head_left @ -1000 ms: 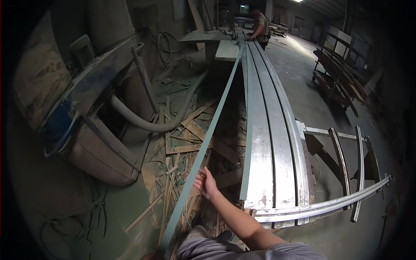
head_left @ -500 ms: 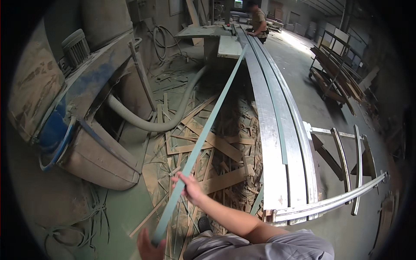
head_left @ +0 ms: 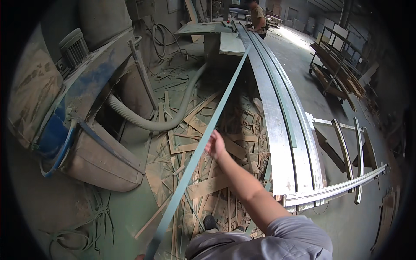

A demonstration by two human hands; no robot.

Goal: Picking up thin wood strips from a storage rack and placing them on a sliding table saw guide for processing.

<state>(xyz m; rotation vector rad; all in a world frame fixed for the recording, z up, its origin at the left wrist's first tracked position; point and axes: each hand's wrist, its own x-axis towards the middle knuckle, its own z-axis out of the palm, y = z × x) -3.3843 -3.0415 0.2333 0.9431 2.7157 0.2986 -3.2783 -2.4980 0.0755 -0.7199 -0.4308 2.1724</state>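
A long, narrow green strip (head_left: 186, 177) slants from the lower edge up to the far saw table, its far end by the pale panel there. My right hand (head_left: 216, 145) is at the middle of this strip, its fingers bent against the edge and partly hidden behind it. Only a sliver of my left hand (head_left: 139, 257) shows at the lower edge, beside the strip's near end; its fingers are hidden. Another green strip (head_left: 286, 115) lies lengthwise on the long metal sliding table (head_left: 277, 151) to my right.
Wood offcuts (head_left: 210, 186) litter the floor beneath the strip. A dusty machine with a motor (head_left: 73, 45) and a flexible hose (head_left: 151, 125) stands left. A person (head_left: 256, 19) is at the sliding table's far end. Right are a metal outrigger frame (head_left: 338, 186) and a loaded cart (head_left: 336, 73).
My right hand has moved farther forward along the green strip. My left hand has dropped almost out of view, and the strip's near end now reaches the lower edge.
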